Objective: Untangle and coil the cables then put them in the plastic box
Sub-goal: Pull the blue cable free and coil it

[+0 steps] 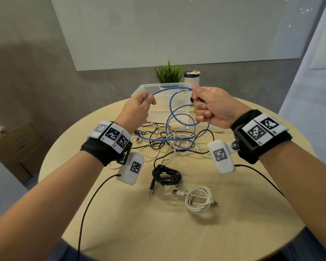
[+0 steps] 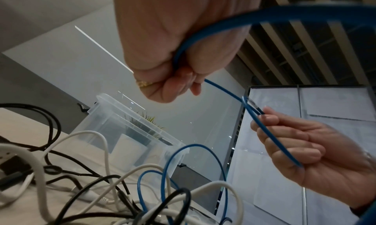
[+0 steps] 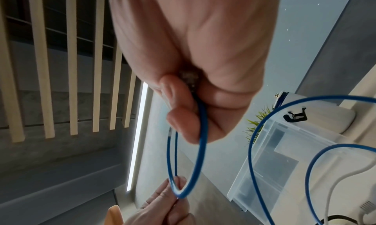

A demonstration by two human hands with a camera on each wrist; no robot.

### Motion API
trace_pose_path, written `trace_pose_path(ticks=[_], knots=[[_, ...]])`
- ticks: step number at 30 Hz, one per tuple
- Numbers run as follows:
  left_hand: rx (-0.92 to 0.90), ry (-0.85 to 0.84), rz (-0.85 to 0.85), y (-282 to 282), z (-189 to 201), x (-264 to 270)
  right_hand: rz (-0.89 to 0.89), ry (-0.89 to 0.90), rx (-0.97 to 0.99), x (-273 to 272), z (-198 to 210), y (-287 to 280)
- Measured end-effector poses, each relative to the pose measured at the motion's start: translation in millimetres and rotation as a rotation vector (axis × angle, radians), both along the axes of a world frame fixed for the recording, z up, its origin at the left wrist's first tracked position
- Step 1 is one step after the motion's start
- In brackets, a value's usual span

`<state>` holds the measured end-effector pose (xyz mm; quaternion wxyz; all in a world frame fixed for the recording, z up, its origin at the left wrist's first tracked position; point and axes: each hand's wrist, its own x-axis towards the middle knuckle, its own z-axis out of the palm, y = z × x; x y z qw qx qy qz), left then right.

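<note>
Foreground of the round wooden table (image 1: 120, 219), nearest the person: a coiled white cable (image 1: 199, 199) with its USB plug lying to the left of the coil, and just beyond it a bundled black cable (image 1: 166, 176), the two close together but apart. Farther in, at the table's centre, lies a tangle of black and white cables (image 1: 158, 142), with the lower loops of the blue cable (image 1: 184, 117) resting on and among them. Above the tangle both hands are raised. The left hand (image 1: 137, 108) is curled into a fist around the blue cable, which runs through it, as the left wrist view confirms. The right hand (image 1: 211, 106) pinches the cable's connector end between thumb and curled fingers, with further strands passing under the fingers. A short span of blue cable arches between the two hands, and two or three loose loops hang from the right hand down to the tangle. Behind the hands stands the clear plastic box (image 1: 139, 91), open-topped, near the far edge of the table. Beyond the box are a small green plant (image 1: 167, 74) and a white cylindrical container (image 1: 191, 78).
</note>
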<state>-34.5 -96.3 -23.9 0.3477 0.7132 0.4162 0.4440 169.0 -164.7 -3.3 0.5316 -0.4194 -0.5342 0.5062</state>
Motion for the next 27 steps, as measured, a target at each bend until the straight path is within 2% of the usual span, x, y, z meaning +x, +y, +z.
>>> trace_pose_path(ticks=[4,7,11,16,21,27], knots=[[0.047,0.057,-0.001,-4.4,-3.1,-1.2,-0.07,0.108,0.027,3.3,2.7,3.8],[0.038,0.039,-0.084,-5.0,-4.1,-4.4,-0.164,0.175,0.041,8.3,3.8,7.1],[-0.004,0.077,-0.107,-5.4,-6.0,-1.7,-0.227,0.213,0.064,7.0,2.6,10.9],[0.157,0.336,-0.191,-15.4,-9.4,7.5,-0.182,0.203,0.073,-0.1,2.9,10.2],[0.128,0.147,-0.251,-19.7,-3.3,10.8,-0.169,0.109,0.106,0.5,2.3,7.1],[-0.017,-0.267,-0.18,-24.8,8.9,11.4,-0.216,0.121,0.097,1.0,1.5,4.9]])
